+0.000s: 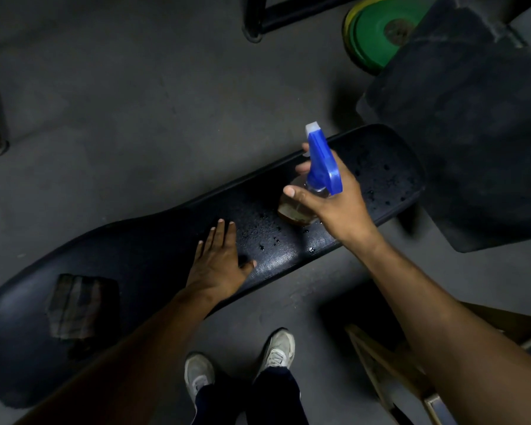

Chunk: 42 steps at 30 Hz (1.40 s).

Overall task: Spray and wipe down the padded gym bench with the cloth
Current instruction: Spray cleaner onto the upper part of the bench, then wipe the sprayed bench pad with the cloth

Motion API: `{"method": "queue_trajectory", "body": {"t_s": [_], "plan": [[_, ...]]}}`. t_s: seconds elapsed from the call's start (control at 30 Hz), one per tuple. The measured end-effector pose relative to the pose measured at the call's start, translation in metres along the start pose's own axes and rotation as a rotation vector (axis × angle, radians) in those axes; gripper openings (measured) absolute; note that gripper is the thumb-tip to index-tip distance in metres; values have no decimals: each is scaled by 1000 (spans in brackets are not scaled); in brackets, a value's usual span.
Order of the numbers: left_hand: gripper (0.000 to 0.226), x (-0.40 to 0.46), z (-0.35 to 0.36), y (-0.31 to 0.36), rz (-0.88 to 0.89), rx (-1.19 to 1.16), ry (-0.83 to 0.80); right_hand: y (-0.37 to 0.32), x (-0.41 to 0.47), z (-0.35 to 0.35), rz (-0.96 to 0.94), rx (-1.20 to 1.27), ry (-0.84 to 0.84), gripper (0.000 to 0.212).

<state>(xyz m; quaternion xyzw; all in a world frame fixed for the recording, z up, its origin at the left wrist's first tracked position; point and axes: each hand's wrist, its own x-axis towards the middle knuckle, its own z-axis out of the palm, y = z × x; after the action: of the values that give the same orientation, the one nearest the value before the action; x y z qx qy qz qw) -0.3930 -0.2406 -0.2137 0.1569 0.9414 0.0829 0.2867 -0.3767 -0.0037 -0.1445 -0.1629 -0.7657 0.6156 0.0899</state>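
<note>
The black padded bench [154, 240] runs diagonally from lower left to upper right. Droplets speckle its middle and right part. My right hand [334, 197] grips a clear spray bottle [321, 162] with a blue trigger head, held over the bench's right half with the nozzle pointing away. My left hand [219, 262] rests flat on the pad near its middle, fingers straight. A folded dark checked cloth [74, 305] lies on the bench's left end, apart from both hands.
A second black pad [472, 118] rises at the right. Green and yellow weight plates [380, 29] lean at the top right. A wooden frame [390, 366] stands at lower right. My two shoes [242, 363] stand on the grey floor in front of the bench.
</note>
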Motion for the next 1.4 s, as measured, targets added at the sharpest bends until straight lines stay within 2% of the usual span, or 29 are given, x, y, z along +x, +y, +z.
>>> {"method": "queue_trajectory", "body": {"t_s": [0.3,0.53,0.67,0.87,1.13,1.27,1.4], "plan": [[100,-8,-1,2,5,-9,17,16,-21,-12,22,-35,-41,73],[98,-22,7,-12,-2,-17,26,51,-98,-14,309,-26,-20,98],[97,-33,15,-29,-10,-30,39,60,-134,6,391,-71,-39,96],[96,-63,15,-73,-63,-78,50,54,-162,72,428,-117,-190,85],[95,-121,1,-170,-222,-118,127,9,-163,187,371,-159,-395,67],[97,-147,-5,-226,-283,-157,173,-10,-160,247,307,-250,-485,65],[94,-169,-6,-273,-335,-207,207,-22,-158,312,174,-420,-629,72]]}}
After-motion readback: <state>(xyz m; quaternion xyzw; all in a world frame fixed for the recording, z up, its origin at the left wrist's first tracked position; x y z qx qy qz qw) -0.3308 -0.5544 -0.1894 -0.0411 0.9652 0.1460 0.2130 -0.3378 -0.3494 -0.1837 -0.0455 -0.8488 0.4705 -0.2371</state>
